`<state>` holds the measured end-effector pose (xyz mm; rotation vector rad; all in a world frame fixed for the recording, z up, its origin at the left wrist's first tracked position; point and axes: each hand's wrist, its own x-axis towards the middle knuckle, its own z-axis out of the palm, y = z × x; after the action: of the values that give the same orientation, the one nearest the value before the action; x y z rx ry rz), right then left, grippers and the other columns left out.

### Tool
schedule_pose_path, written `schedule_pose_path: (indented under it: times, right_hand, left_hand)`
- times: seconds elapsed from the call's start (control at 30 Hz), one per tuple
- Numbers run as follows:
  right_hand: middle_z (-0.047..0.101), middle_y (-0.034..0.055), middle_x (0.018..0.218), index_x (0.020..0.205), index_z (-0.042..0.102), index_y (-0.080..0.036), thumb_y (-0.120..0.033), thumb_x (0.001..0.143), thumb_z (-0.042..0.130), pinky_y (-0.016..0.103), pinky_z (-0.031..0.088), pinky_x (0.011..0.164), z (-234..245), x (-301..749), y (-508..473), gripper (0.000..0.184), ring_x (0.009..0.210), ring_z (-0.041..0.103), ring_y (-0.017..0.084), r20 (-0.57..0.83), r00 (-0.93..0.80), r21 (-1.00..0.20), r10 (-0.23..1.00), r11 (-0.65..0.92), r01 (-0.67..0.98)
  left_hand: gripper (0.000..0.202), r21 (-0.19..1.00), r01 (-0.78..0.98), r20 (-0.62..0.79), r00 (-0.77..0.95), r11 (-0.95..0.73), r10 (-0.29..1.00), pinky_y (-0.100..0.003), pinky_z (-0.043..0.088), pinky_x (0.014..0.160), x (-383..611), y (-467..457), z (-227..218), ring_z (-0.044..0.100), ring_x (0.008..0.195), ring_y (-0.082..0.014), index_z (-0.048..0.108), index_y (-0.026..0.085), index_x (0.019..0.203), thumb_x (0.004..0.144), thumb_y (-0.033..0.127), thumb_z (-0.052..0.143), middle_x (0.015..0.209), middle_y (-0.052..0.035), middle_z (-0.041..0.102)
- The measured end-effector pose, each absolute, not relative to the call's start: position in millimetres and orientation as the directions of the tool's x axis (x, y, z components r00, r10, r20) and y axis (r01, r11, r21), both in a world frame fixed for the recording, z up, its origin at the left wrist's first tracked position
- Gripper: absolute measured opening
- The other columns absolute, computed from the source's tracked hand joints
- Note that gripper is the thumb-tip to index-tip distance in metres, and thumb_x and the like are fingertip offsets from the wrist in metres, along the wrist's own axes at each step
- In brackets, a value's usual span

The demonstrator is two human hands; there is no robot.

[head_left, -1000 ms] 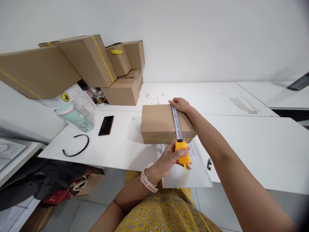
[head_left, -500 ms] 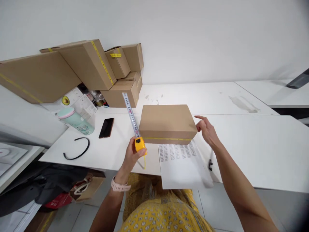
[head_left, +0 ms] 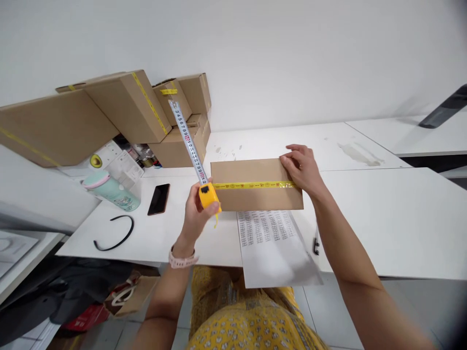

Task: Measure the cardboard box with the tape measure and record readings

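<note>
My left hand (head_left: pixel 197 210) is wrapped round a yellow tape measure (head_left: pixel 209 198). Its blade (head_left: pixel 188 145) sticks out up and to the left, past the left end of a cardboard box (head_left: pixel 251 198). The box stands turned so that a side with a strip of yellow printed tape (head_left: pixel 253 185) faces me. My right hand (head_left: pixel 302 169) grips the box at its upper right corner, thumb on the near face and fingers behind. Under the box's near edge lies a printed sheet (head_left: pixel 277 265), partly covered.
Several cardboard boxes (head_left: pixel 116 104) are stacked at the back left. Near them stand a mint tumbler (head_left: pixel 113 190), a phone (head_left: pixel 158 199) and a black curved band (head_left: pixel 127 233). A black-clipped pen (head_left: pixel 316 246) lies right of the sheet. The table's front edge is close to me.
My right hand has moved up and taken hold of the box's right end. The box has tipped, bringing its taped side into view. My left hand and the tape measure have risen slightly.
</note>
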<state>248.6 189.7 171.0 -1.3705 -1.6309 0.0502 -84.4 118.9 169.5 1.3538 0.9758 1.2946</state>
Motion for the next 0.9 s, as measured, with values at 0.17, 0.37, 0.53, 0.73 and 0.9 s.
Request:
schedule_pose_path:
  times: [0.17, 0.37, 0.53, 0.73, 0.9]
  right_hand:
    - [0.075, 0.0075, 0.099, 0.101, 0.067, -0.027, -0.030, 0.104, 0.034, 0.051, 0.038, 0.104, 174, 233, 191, 0.033, 0.096, 0.065, 0.027, 0.648, -0.048, -0.399, 0.760, 0.393, 0.828]
    - [0.074, 0.0078, 0.103, 0.111, 0.065, -0.027, -0.032, 0.104, 0.034, 0.049, 0.038, 0.100, 178, 230, 191, 0.032, 0.097, 0.063, 0.028, 0.634, -0.040, -0.365, 0.773, 0.345, 0.865]
    - [0.072, 0.0074, 0.103, 0.135, 0.061, -0.032, -0.026, 0.105, 0.031, 0.048, 0.039, 0.091, 179, 229, 192, 0.043, 0.095, 0.059, 0.030, 0.631, -0.108, -0.305, 0.768, 0.374, 0.876]
    - [0.069, 0.0076, 0.103, 0.123, 0.072, -0.039, -0.021, 0.103, 0.033, 0.048, 0.039, 0.088, 174, 233, 201, 0.047, 0.094, 0.054, 0.029, 0.644, -0.163, -0.265, 0.747, 0.419, 0.869]
    - [0.069, 0.0071, 0.102, 0.121, 0.073, -0.037, -0.020, 0.104, 0.031, 0.047, 0.039, 0.088, 173, 234, 203, 0.049, 0.094, 0.054, 0.028, 0.638, -0.145, -0.291, 0.757, 0.410, 0.864]
  left_hand:
    - [0.073, 0.994, -0.102, 0.076, 0.469, -0.031, 0.880, -0.029, 0.053, 0.067, -43, 71, 146, 0.063, 0.083, -0.0172, 0.053, 0.027, 0.133, 0.071, 0.042, 0.088, 0.121, -0.0072, 0.063]
    - [0.075, 0.981, -0.042, -0.124, 0.608, 0.188, 0.785, -0.032, 0.050, 0.075, -2, 43, 116, 0.060, 0.084, -0.0175, 0.055, 0.022, 0.130, 0.066, 0.040, 0.090, 0.102, -0.0029, 0.059]
    - [0.073, 0.964, -0.088, -0.146, 0.611, 0.250, 0.778, -0.033, 0.051, 0.076, 7, 35, 103, 0.059, 0.084, -0.0171, 0.055, 0.023, 0.127, 0.065, 0.039, 0.091, 0.104, -0.0030, 0.057]
    - [0.071, 0.968, -0.047, -0.166, 0.619, 0.247, 0.768, -0.029, 0.048, 0.074, 14, 29, 96, 0.058, 0.084, -0.0157, 0.055, 0.024, 0.124, 0.063, 0.034, 0.091, 0.108, -0.0032, 0.060]
    - [0.072, 0.982, 0.063, -0.184, 0.553, 0.179, 0.813, -0.030, 0.048, 0.077, 21, 33, 88, 0.058, 0.094, -0.0195, 0.053, 0.023, 0.123, 0.061, 0.031, 0.088, 0.113, -0.0052, 0.064]
